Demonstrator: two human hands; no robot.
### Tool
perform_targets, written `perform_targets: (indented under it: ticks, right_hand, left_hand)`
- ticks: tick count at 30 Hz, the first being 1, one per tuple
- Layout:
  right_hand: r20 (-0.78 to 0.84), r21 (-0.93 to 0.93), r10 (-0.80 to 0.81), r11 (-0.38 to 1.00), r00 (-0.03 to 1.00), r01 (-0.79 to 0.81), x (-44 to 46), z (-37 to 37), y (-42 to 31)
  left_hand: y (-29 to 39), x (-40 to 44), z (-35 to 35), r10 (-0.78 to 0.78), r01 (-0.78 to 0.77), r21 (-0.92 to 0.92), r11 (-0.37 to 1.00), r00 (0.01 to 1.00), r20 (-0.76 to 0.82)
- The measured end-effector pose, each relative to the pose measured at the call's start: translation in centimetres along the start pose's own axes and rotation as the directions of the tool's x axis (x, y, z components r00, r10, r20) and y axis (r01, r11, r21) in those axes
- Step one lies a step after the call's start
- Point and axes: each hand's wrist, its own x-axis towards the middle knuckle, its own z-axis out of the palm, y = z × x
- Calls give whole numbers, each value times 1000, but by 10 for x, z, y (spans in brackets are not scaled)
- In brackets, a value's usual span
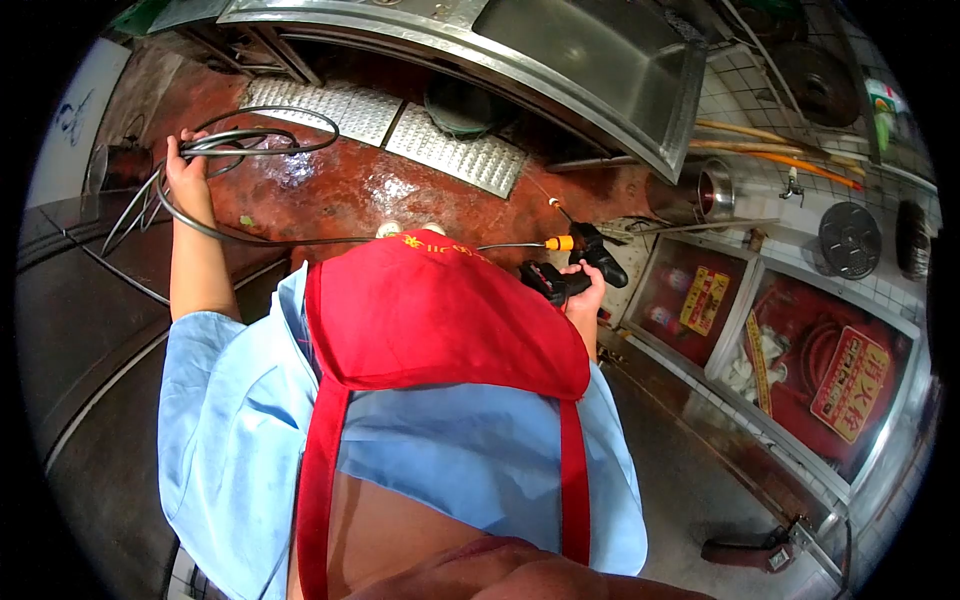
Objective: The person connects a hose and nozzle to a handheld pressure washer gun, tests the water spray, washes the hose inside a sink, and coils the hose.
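My left hand (187, 170), raised at the far left, is closed around loops of a dark thin hose (250, 241). The loops spread out on both sides of the fist, and one length runs behind the red apron. On the right, my right hand (588, 290) grips a black cordless pressure washer gun (605, 262) by its handle. Its blocky black base (548, 283) sits at the lower end of the handle. Close to the gun is an orange hose connector (560, 243), with the hose leading into it. Some of the fingers are hidden behind the handle.
A steel sink counter (600, 60) spans the top, with a dark bucket (465, 108) beneath it. Metal tread plates (455, 150) lie on the wet red floor (330, 190). To the right stands a glass-fronted fire hydrant cabinet (800, 370). A dark counter (100, 330) is on the left.
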Motion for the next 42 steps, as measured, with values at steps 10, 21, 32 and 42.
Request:
perform_targets:
  ticks: [10,21,32,42]
  right_hand:
    - [12,4,1,1000,1000,-1,-4,0,-2]
    - [24,-31,-44,999,999,44,-8,7,-2]
    - [2,-36,-32,999,999,32,-9,7,-1]
    - [-2,-8,-23,1000,1000,23,-10,8,1]
  left_hand:
    - [-32,17,-38,30,-33,38,999,997,73]
    - [-35,21,-45,-84,93,-207,974,995,53]
    - [-31,18,-40,-49,53,-91,994,998,43]
    - [-38,25,-49,-77,78,-221,972,997,9]
